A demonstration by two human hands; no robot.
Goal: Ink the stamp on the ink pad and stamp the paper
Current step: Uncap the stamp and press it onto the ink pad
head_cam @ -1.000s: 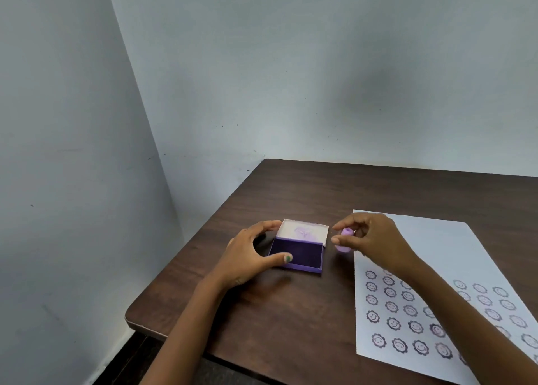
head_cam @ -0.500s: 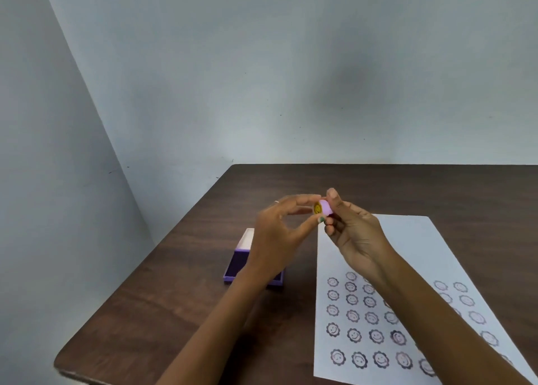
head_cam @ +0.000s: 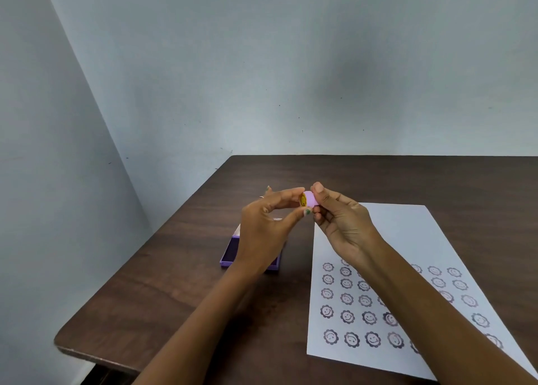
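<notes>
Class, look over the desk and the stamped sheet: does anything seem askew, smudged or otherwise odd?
Yes: on the paper, one stamp mark in the second row from the near edge looks smeared or doubled, darker than its neighbours. The rows also run slightly uneven. The ink pad sits open, with nothing spilled.

One head-worn wide-angle view looks forward and down, close over the table (head_cam: 180, 271) toward a wall corner (head_cam: 122, 157).
</notes>
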